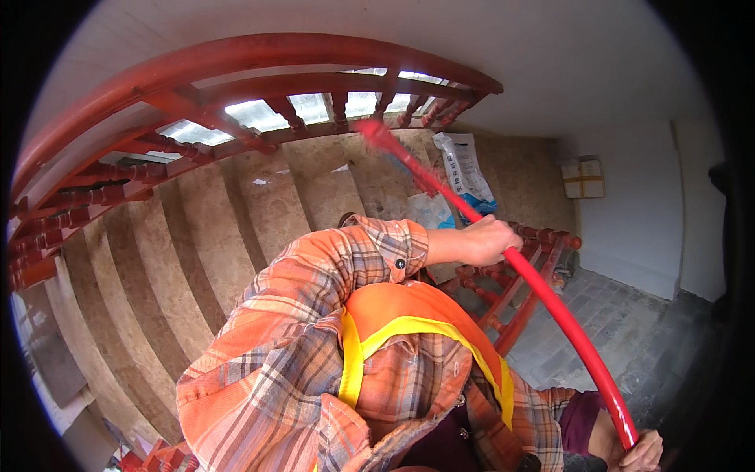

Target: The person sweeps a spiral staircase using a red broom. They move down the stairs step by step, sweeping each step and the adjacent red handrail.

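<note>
A long red pole (548,295) slants across the view from lower right to upper middle. My left hand (486,241) grips it around the middle, with the arm reaching across my body. At its near end my right hand (643,451) is closed around it, close to the picture's lower edge. The far end is a blurred red head, close to the balusters of a red wooden banister (295,50); I cannot tell what kind of head it is. Beside the pole lies a white plastic sack (466,165) bearing writing, with a white and blue sheet (430,207) near it.
Brown stone stairs (206,218) run along my left side. A second red railing (525,312) stands to my right, beside a grey tiled floor (607,330). A white box with yellow bands (583,178) is by the white wall (634,218).
</note>
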Demonstrator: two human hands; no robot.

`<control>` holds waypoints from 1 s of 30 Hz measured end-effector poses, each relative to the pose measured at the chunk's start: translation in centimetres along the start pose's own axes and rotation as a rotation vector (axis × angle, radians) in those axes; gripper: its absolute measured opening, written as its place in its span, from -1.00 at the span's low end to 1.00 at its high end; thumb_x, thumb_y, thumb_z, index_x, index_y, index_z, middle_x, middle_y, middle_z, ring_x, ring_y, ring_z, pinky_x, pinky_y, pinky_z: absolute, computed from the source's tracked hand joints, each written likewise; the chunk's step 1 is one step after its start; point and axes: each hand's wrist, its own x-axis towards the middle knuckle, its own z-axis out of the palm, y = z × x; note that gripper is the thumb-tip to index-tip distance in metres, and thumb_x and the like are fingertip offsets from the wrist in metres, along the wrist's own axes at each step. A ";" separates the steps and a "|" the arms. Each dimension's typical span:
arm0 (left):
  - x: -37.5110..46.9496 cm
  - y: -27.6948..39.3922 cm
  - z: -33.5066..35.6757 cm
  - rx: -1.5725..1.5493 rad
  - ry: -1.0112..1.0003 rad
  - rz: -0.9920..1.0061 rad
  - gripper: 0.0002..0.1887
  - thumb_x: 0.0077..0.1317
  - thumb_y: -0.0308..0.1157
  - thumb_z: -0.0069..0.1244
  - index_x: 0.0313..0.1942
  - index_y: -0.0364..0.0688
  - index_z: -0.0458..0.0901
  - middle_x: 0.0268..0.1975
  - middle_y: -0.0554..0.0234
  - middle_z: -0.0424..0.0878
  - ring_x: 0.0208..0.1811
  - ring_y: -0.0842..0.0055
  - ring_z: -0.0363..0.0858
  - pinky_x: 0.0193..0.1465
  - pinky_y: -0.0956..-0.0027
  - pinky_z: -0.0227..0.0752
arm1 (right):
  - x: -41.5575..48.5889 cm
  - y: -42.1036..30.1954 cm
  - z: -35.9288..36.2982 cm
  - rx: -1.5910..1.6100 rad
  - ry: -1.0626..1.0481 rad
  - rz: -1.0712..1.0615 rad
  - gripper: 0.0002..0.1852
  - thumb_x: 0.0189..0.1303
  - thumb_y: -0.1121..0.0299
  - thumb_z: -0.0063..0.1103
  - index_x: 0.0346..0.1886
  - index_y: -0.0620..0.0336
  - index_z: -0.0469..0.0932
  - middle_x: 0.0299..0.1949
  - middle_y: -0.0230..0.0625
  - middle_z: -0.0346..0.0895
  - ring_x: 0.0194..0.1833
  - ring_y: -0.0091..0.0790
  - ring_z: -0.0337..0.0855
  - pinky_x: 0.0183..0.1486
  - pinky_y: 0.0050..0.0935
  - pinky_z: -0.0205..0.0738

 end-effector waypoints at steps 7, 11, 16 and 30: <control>-6.2 -1.6 -2.1 0.121 0.154 0.002 -0.79 -0.06 -0.52 0.12 -0.36 -0.09 0.60 -0.38 0.23 0.63 -0.25 0.28 0.60 -0.25 0.23 0.45 | -1.0 1.0 -1.0 0.068 -0.024 0.061 -0.63 0.35 0.12 -0.04 -0.60 -0.08 0.19 -0.81 -0.69 0.13 -0.83 -0.71 0.09 -0.69 -0.62 0.12; -11.0 -5.5 -5.4 0.254 0.490 -0.135 -0.80 -0.01 -0.56 0.02 -0.35 -0.09 0.62 -0.45 0.23 0.61 -0.21 0.23 0.58 -0.09 0.18 0.34 | -2.7 6.5 -1.6 0.168 0.002 0.173 -0.70 0.10 0.65 0.04 -0.73 0.15 0.40 -0.66 -0.25 0.48 -0.73 -0.28 0.42 -0.63 -0.50 0.38; -17.0 -17.6 -8.3 0.370 0.618 -0.497 -0.93 0.04 -0.43 0.09 -0.42 -0.15 0.63 -0.43 0.13 0.63 -0.24 0.15 0.58 -0.18 0.11 0.41 | -9.8 17.0 1.9 0.135 0.020 0.434 -0.79 0.26 0.35 0.13 -0.45 0.21 0.37 -0.63 -0.37 0.36 -0.61 -0.42 0.36 -0.39 -0.19 0.42; -9.6 -10.7 3.4 0.000 0.571 -0.318 -0.87 0.07 -0.53 0.06 -0.36 -0.18 0.50 -0.41 0.13 0.56 -0.16 0.15 0.52 -0.01 0.03 0.27 | -5.3 13.0 1.7 -0.119 0.212 0.430 -0.63 0.26 0.06 0.16 -0.46 0.02 0.23 -0.64 -0.52 0.24 -0.63 -0.62 0.28 -0.46 -0.51 0.30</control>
